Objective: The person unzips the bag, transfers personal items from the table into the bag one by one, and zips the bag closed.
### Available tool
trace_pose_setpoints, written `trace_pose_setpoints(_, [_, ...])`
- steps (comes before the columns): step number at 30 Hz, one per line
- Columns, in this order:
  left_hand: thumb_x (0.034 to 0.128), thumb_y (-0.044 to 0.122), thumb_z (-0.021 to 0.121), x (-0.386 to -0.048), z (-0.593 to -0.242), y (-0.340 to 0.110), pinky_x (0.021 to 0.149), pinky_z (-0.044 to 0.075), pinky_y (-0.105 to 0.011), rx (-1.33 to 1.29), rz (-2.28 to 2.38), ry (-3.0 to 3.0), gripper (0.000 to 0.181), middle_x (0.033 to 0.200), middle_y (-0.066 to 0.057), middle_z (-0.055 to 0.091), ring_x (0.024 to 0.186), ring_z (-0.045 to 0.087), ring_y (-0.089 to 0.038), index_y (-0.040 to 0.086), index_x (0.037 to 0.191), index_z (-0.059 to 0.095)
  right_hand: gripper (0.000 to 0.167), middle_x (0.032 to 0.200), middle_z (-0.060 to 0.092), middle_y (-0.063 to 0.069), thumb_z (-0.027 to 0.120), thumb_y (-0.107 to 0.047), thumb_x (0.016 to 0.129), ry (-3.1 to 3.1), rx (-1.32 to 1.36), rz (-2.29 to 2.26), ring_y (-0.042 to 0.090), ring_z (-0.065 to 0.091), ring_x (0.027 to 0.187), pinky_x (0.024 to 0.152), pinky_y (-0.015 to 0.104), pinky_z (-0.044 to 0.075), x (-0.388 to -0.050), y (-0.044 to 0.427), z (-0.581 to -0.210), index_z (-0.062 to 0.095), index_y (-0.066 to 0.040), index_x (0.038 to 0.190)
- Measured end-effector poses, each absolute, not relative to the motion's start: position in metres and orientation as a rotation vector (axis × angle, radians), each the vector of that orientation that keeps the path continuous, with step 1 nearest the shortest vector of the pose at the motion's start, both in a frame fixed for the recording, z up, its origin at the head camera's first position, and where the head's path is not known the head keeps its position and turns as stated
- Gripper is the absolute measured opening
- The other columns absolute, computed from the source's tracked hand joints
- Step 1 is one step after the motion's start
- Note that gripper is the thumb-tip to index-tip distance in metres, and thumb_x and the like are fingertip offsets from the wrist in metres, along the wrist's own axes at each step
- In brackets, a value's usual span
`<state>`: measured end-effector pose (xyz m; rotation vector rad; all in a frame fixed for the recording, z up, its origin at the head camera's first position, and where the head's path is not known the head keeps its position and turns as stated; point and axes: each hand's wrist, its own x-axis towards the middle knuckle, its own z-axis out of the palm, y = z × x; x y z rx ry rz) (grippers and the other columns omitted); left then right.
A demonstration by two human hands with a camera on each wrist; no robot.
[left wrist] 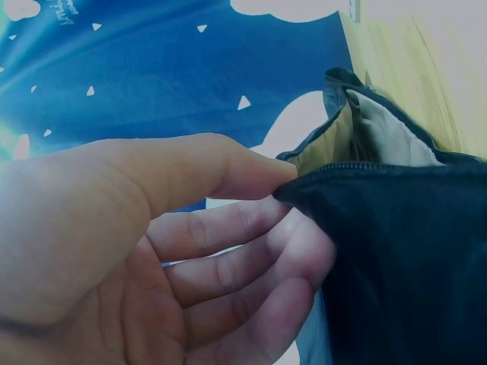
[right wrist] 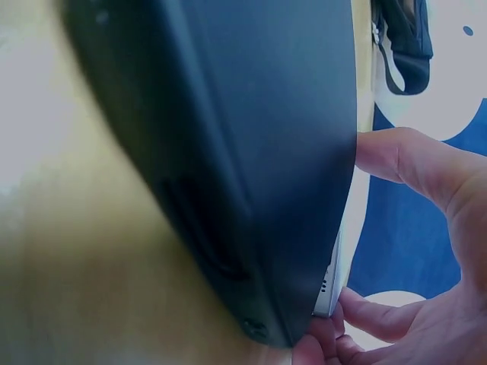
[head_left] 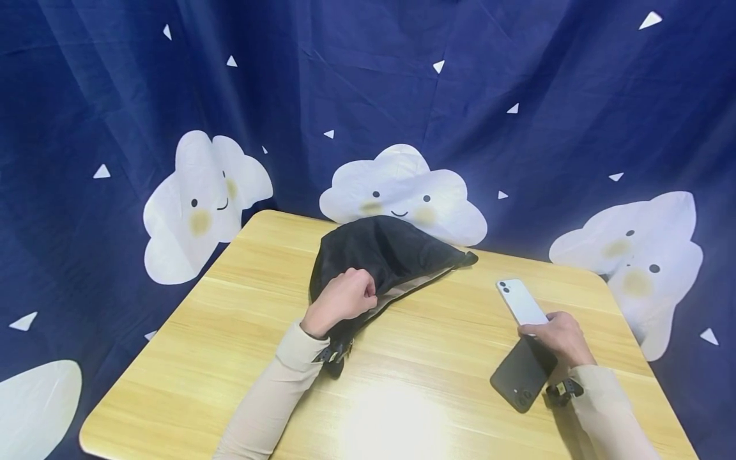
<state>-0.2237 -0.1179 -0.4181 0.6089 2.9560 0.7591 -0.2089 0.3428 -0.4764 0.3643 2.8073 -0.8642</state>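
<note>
In the head view, a black fabric bag point(head_left: 374, 249) with a pale lining lies toward the back of the table. My left hand point(head_left: 345, 296) is at its near edge. Up close in the left wrist view, thumb and forefinger pinch the corner of the zippered opening, which gapes. My right hand point(head_left: 560, 335) grips the lower end of a white phone point(head_left: 522, 301), its camera end pointing away from me. Partly hidden below that hand is a black phone point(head_left: 520, 377), lenses toward me. It fills much of the right wrist view; whether the fingers also hold it is unclear.
The light wooden table point(head_left: 230, 338) has rounded corners and a bright glare near its front. A dark blue curtain point(head_left: 368, 83) with white clouds and triangles hangs behind and at both sides. Black straps circle both wrists.
</note>
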Motion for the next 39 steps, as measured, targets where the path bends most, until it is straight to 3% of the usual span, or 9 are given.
trace_pose_setpoints(14, [0.0824, 0.013, 0.070, -0.224, -0.419, -0.118, 0.055, 0.045, -0.031, 0.598, 0.749, 2.957, 0.017, 0.064, 0.007, 0.061, 0.061, 0.059, -0.014, 0.019, 0.067, 0.066, 0.074, 0.098, 0.069, 0.027, 0.084, -0.037, 0.080, 2.819, 0.287, -0.825, 0.028, 0.063, 0.081, 0.064, 0.032, 0.047, -0.209, 0.344, -0.474, 0.058, 0.021, 0.116])
trace_pose_setpoints(25, [0.0824, 0.012, 0.070, -0.223, -0.417, -0.118, 0.055, 0.044, -0.031, 0.596, 0.750, 2.958, 0.016, 0.064, 0.007, 0.060, 0.061, 0.058, -0.015, 0.019, 0.068, 0.067, 0.061, 0.089, 0.066, 0.012, 0.081, -0.037, 0.084, 2.763, 0.254, -0.898, 0.020, 0.057, 0.078, 0.066, 0.031, 0.045, -0.206, 0.348, -0.473, 0.062, 0.015, 0.108])
trace_pose_setpoints(31, [0.0823, 0.012, 0.070, -0.223, -0.418, -0.118, 0.055, 0.044, -0.031, 0.593, 0.751, 2.954, 0.018, 0.062, 0.007, 0.060, 0.060, 0.057, -0.014, 0.019, 0.067, 0.066, 0.052, 0.072, 0.056, -0.001, 0.067, -0.048, 0.095, 2.750, 0.301, -0.853, 0.016, 0.051, 0.072, 0.065, 0.029, 0.040, -0.208, 0.358, -0.472, 0.067, 0.004, 0.092])
trace_pose_setpoints(33, [0.0823, 0.013, 0.070, -0.223, -0.418, -0.118, 0.055, 0.044, -0.031, 0.596, 0.756, 2.954, 0.018, 0.062, 0.007, 0.060, 0.060, 0.057, -0.014, 0.019, 0.066, 0.066, 0.057, 0.074, 0.058, 0.002, 0.063, -0.048, 0.098, 2.735, 0.309, -0.853, 0.017, 0.053, 0.074, 0.067, 0.029, 0.040, -0.208, 0.361, -0.471, 0.067, 0.009, 0.100])
trace_pose_setpoints(35, [0.0823, 0.013, 0.070, -0.223, -0.418, -0.118, 0.055, 0.044, -0.031, 0.598, 0.757, 2.957, 0.018, 0.063, 0.007, 0.060, 0.060, 0.057, -0.014, 0.020, 0.066, 0.066, 0.065, 0.084, 0.066, 0.008, 0.060, -0.046, 0.100, 2.708, 0.317, -0.890, 0.015, 0.058, 0.078, 0.069, 0.028, 0.044, -0.208, 0.364, -0.468, 0.063, 0.016, 0.118])
trace_pose_setpoints(39, [0.0824, 0.013, 0.070, -0.224, -0.419, -0.118, 0.055, 0.044, -0.031, 0.599, 0.753, 2.958, 0.018, 0.062, 0.007, 0.059, 0.060, 0.057, -0.014, 0.019, 0.066, 0.066, 0.080, 0.110, 0.070, 0.026, 0.058, -0.042, 0.102, 2.621, 0.337, -1.012, 0.010, 0.067, 0.082, 0.071, 0.023, 0.053, -0.206, 0.370, -0.466, 0.042, 0.026, 0.138])
